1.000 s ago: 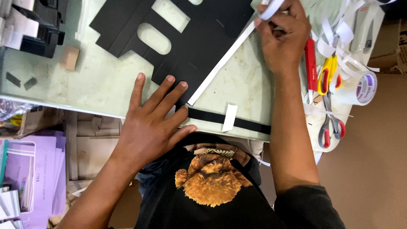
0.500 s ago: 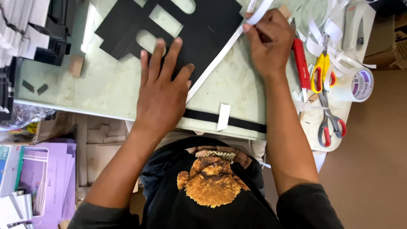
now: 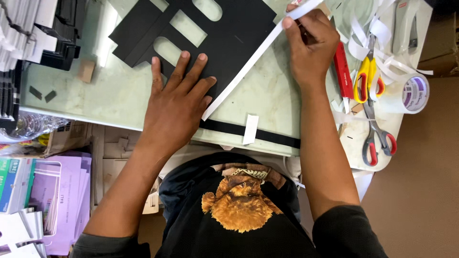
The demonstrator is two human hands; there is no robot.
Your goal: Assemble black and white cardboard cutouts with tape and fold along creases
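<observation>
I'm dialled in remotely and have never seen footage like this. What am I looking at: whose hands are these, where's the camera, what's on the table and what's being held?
No machine here: a person works bare-handed, filmed by one camera worn on their head, looking down past their chest. The left hand lies flat on a black card sheet with slot cut-outs, which rests on a pale green table. The right hand pinches the far end of a long white strip running along the card's edge. To the right lie a red utility knife, yellow-handled scissors, red-handled scissors and a tape roll.
</observation>
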